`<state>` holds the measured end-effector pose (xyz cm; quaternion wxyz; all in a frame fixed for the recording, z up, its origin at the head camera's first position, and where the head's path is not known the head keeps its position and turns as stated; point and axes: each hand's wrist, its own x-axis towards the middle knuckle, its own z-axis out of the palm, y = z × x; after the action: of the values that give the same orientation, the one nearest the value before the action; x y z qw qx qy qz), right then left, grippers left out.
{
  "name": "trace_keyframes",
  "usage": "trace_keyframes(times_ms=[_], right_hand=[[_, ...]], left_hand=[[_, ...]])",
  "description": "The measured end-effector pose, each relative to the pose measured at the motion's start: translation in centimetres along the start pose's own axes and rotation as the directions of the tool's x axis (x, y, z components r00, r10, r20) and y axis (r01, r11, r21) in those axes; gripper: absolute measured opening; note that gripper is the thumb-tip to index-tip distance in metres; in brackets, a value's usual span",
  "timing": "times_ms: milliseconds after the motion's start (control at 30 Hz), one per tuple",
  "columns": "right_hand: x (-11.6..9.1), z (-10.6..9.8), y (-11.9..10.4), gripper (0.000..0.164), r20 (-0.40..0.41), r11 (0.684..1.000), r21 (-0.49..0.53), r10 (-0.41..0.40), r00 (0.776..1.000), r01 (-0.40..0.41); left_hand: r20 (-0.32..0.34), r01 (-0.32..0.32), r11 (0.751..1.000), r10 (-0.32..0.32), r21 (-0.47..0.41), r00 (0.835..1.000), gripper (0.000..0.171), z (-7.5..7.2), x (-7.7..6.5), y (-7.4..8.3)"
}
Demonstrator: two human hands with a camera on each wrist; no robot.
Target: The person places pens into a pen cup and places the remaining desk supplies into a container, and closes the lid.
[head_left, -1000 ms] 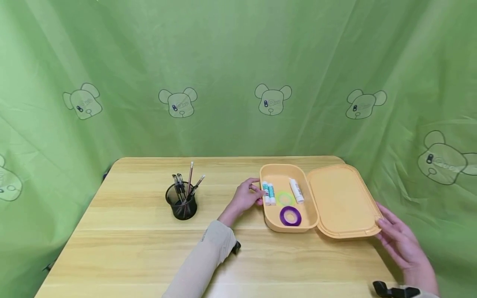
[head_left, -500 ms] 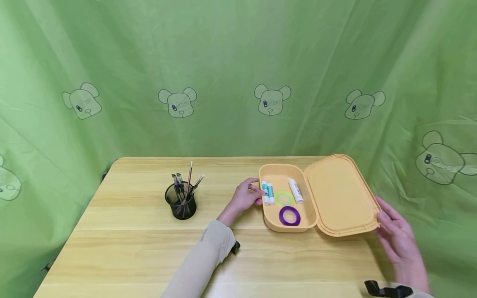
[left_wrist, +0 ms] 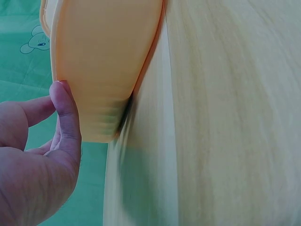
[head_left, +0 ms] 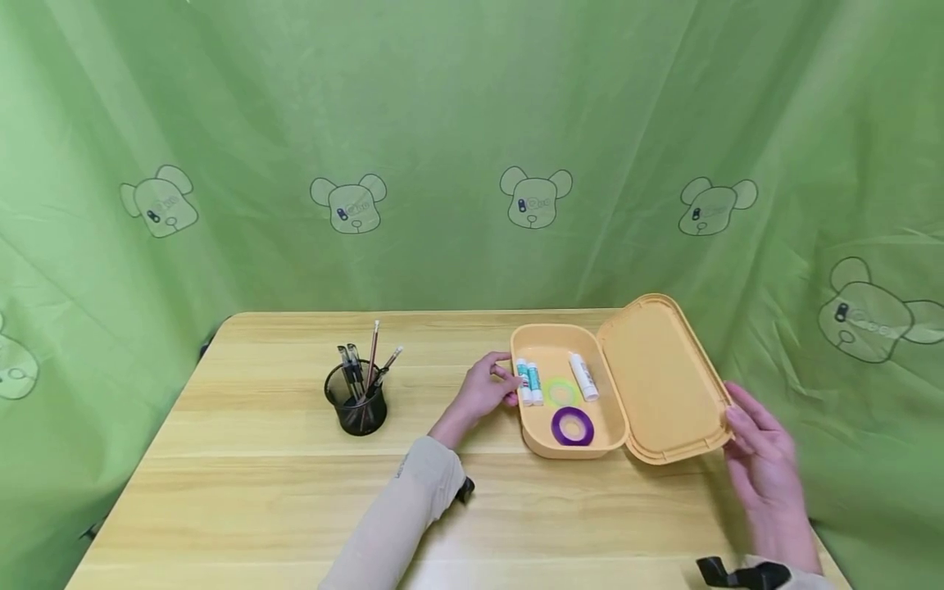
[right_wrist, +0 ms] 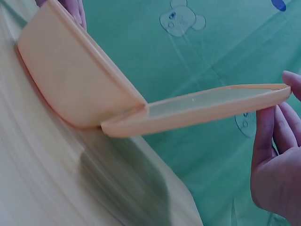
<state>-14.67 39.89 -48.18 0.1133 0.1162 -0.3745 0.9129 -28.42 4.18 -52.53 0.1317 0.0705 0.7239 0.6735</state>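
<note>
An orange plastic box [head_left: 542, 447] stands on the table, its lid [head_left: 664, 378] joined along the right side and tilted up. My left hand [head_left: 483, 392] holds the box's left rim; thumb and finger meet at that edge in the left wrist view. With my right hand [head_left: 763, 455] I pinch the lid's free edge, thumb above and fingers beneath in the right wrist view. Inside the box lie two white-and-teal glue sticks [head_left: 535, 385], a white tube [head_left: 583, 378], a purple tape roll [head_left: 558, 427] and a yellow-green ring [head_left: 549, 392].
Left of the box, a black mesh pen holder [head_left: 363, 416] contains several pens and pencils. The wooden table [head_left: 280, 492] ends just behind the box, where a green curtain [head_left: 442, 270] hangs. The lid reaches toward the table's right edge.
My right hand has moved left and slightly up, swinging the lid from nearly flat to a steeper tilt. The left hand and the box have stayed almost still.
</note>
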Motion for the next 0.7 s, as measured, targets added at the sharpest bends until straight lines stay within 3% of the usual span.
trace_keyframes(times_ms=[333,700], right_hand=[[0.0,2.3,1.5,0.042,-0.009,1.000,0.029,0.001,1.000,0.000],[0.0,4.8,3.5,0.041,-0.041,0.995,-0.095,0.017,0.999,-0.021]], left_hand=[[0.004,0.005,1.000,-0.005,-0.011,1.000,0.057,0.1,0.0,-0.3],[0.002,-0.008,1.000,0.008,-0.025,1.000,0.057,0.3,0.0,-0.7]])
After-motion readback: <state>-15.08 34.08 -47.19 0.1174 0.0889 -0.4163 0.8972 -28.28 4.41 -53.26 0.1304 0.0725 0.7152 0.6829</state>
